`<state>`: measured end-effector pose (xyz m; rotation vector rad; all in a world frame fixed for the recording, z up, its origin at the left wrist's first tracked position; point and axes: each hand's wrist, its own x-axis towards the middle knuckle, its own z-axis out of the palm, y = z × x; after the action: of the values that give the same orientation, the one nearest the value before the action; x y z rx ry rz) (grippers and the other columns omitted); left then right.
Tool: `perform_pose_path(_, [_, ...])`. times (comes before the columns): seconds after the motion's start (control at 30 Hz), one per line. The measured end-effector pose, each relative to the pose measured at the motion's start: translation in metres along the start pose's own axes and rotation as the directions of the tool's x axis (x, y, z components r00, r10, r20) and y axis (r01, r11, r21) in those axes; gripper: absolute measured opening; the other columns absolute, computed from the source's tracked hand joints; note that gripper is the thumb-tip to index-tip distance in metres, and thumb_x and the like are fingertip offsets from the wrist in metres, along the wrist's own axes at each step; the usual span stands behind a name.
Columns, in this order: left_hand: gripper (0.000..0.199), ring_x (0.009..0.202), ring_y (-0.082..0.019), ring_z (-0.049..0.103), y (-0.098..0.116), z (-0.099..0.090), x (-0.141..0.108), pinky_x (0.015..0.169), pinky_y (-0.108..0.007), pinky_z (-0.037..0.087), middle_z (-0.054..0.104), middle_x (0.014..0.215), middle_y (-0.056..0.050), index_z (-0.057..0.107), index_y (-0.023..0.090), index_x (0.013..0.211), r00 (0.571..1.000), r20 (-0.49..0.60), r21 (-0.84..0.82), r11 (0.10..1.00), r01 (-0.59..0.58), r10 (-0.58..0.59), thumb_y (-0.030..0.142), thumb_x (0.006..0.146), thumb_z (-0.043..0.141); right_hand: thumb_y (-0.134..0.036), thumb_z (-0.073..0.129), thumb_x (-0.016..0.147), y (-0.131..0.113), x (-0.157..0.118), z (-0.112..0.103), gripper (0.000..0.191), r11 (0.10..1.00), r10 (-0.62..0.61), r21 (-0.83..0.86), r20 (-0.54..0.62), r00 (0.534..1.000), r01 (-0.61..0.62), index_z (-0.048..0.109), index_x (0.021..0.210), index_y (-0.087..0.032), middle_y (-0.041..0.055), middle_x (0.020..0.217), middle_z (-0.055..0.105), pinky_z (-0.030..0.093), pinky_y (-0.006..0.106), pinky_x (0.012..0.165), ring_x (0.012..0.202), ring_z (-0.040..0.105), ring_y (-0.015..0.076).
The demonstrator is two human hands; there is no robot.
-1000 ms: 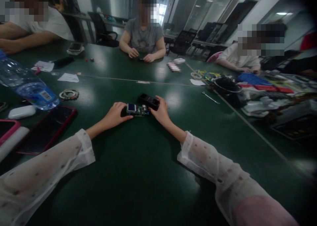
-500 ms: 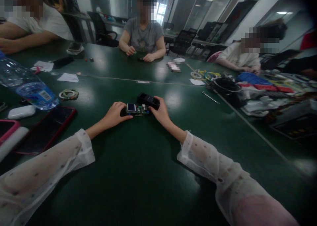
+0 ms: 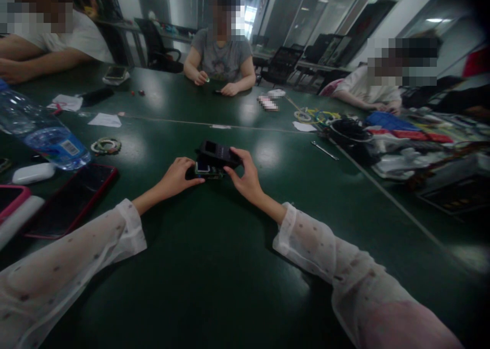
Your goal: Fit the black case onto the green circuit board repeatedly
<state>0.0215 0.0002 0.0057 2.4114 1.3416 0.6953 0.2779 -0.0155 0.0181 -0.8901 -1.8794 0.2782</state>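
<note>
My left hand [image 3: 179, 174] grips the left end of a green circuit board [image 3: 214, 175] with a small screen [image 3: 202, 168] on it. Fingers are behind and the thumb is along the front edge. My right hand [image 3: 245, 174] is closed on the right end of a black plastic cover [image 3: 218, 154] with a square window. The cover is tilted above the board and hides its back and right part. Whether cover and board touch, I cannot tell. Both are at the middle of the dark green table [image 3: 214, 257].
To the left are a water bottle [image 3: 57, 142], a red-edged phone [image 3: 72, 201], a white case [image 3: 33, 173] and bracelets [image 3: 106, 146]. A wrench [image 3: 324, 150] and a pile of cables [image 3: 350, 129] are at right. Three people sit around the table, one opposite [image 3: 222, 53].
My right hand has brought the black cover left and over the circuit board, which it now partly hides. The left hand has stayed in place on the board.
</note>
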Motion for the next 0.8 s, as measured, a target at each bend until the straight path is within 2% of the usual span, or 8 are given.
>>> perform_pose_path(0.2, [0.055, 0.116, -0.031, 0.048, -0.0036, 0.0037, 0.0007, 0.098, -0.046, 0.043, 0.059, 0.117, -0.013, 0.06, 0.014, 0.115, 1.0, -0.016, 0.014, 1.0, 0.003, -0.003, 0.056, 0.079, 0.067, -0.037, 0.055, 0.093, -0.0004, 0.0008, 0.0004, 0.047, 1.0, -0.006, 0.028, 0.096, 0.995, 0.003, 0.041, 0.138, -0.031, 0.0101, 0.13, 0.051, 0.048, 0.05, 0.101, 0.122, 0.05, 0.0268])
perform_pose_path(0.67, [0.053, 0.118, -0.031, 0.047, -0.0011, 0.0017, -0.0005, 0.098, -0.048, 0.043, 0.058, 0.117, -0.01, 0.061, 0.02, 0.114, 0.999, 0.002, -0.009, 0.999, 0.032, -0.032, 0.059, 0.078, 0.065, -0.043, 0.05, 0.094, -0.0043, 0.0019, -0.0032, 0.043, 0.998, 0.043, 0.036, 0.175, 0.984, -0.05, 0.041, 0.133, -0.03, 0.0107, 0.129, 0.048, 0.043, 0.05, 0.106, 0.125, 0.047, 0.0273])
perform_pose_path(0.8, [0.057, 0.116, -0.032, 0.048, 0.0025, -0.0008, -0.0008, 0.097, -0.048, 0.044, 0.057, 0.118, -0.012, 0.057, 0.017, 0.115, 0.998, 0.012, -0.01, 0.998, 0.054, -0.054, 0.059, 0.078, 0.066, -0.044, 0.049, 0.094, -0.0025, 0.0028, -0.0022, 0.04, 0.998, 0.027, 0.049, 0.219, 0.975, -0.038, 0.043, 0.129, -0.027, 0.0119, 0.129, 0.048, 0.042, 0.051, 0.107, 0.126, 0.047, 0.0268])
